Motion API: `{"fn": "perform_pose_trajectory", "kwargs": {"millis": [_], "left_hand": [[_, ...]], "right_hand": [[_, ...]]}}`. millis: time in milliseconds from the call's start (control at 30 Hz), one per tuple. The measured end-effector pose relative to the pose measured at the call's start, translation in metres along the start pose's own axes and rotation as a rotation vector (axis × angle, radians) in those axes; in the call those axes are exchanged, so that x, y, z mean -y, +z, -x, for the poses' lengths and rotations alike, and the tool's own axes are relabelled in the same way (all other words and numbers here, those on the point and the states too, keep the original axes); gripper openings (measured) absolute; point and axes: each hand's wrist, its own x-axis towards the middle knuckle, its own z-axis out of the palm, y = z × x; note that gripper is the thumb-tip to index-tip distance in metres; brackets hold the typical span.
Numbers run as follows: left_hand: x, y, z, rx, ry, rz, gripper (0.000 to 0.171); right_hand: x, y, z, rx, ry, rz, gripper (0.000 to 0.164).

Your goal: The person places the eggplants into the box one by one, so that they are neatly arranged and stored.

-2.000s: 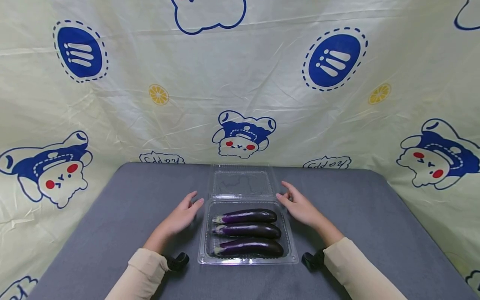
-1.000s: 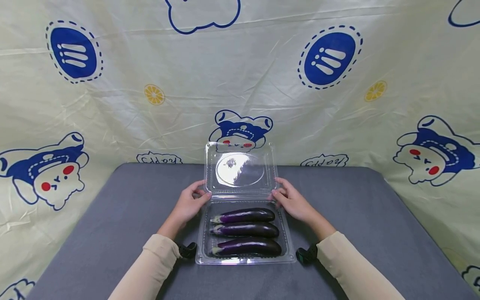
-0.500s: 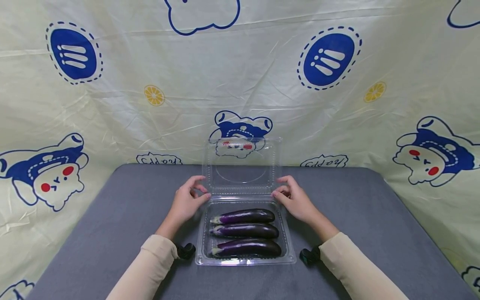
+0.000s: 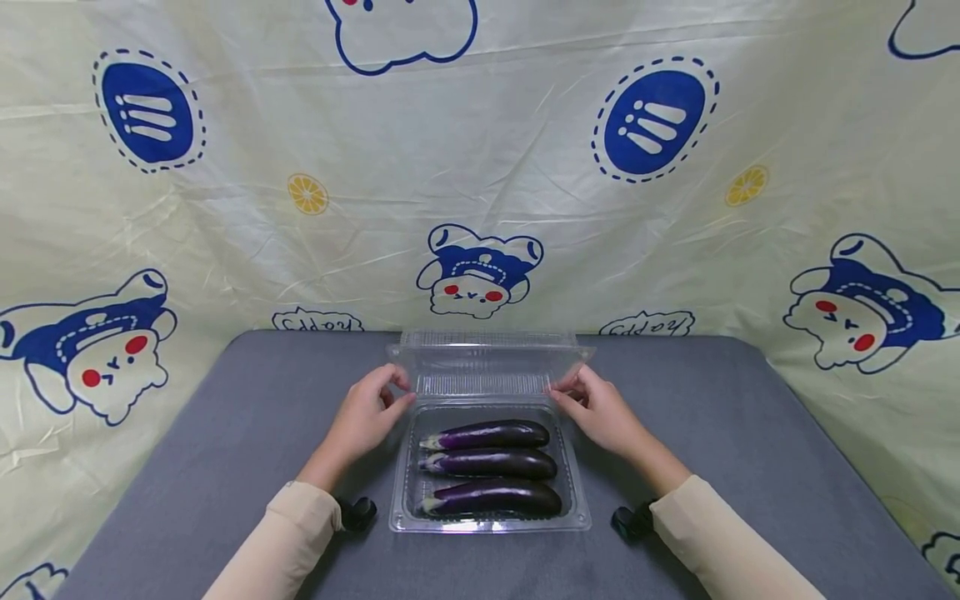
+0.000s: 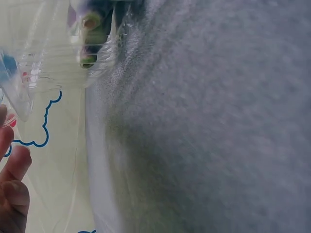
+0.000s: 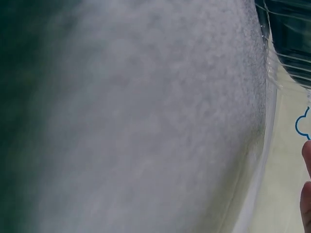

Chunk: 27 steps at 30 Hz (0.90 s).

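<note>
A clear plastic clamshell box [image 4: 582, 500] lies in front of me with its hinged lid [image 4: 483, 362] raised at the far side and leaning towards me. Three purple eggplants [image 4: 491, 497] lie side by side in its base, stems to the left. My left hand [image 4: 363, 419] is at the lid's left side, fingers loosely bent, thumb apart near the hinge. In the left wrist view, fingertips [image 5: 18, 161] sit close to the lid's clear corner. On the other side, my right hand [image 4: 606, 417] has its fingers by the lid's right edge, partly seen through plastic. Exact contact is unclear.
A grey cloth covers the table [image 4: 247, 417]. Behind it hangs a pale curtain [image 4: 360, 258] printed with blue bears and orange slices. Black wrist devices [image 4: 356, 514] sit below both sleeves, near the box's sides.
Both hands came in to the lid, which rose from lying back to upright and now leans forward over the hinge. The eggplants and base stay in place.
</note>
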Motion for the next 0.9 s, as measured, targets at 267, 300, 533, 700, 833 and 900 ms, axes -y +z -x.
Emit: {"fn": "perform_pose_trajectory", "kwargs": {"millis": [267, 300, 533, 700, 833, 900], "left_hand": [[-0.001, -0.006, 0.011, 0.029, 0.014, -0.039, 0.012], [-0.002, -0.007, 0.013, 0.034, 0.012, -0.038, 0.013], [-0.004, -0.01, 0.023, 0.05, -0.013, -0.05, 0.014], [-0.005, -0.012, 0.029, 0.073, -0.058, -0.04, 0.019], [-0.007, -0.014, 0.034, 0.094, -0.073, -0.012, 0.021], [-0.008, -0.014, 0.037, 0.1, -0.072, 0.002, 0.022]], "right_hand": [[-0.003, -0.007, 0.013, 0.019, 0.01, 0.083, 0.009], [-0.003, -0.008, 0.015, 0.028, 0.016, 0.09, 0.009], [0.001, -0.015, 0.027, 0.126, 0.106, 0.049, 0.026], [0.001, -0.016, 0.034, 0.113, 0.088, 0.108, 0.029], [0.002, -0.017, 0.04, 0.105, 0.066, 0.135, 0.037], [0.003, -0.017, 0.042, 0.111, 0.061, 0.127, 0.041]]}}
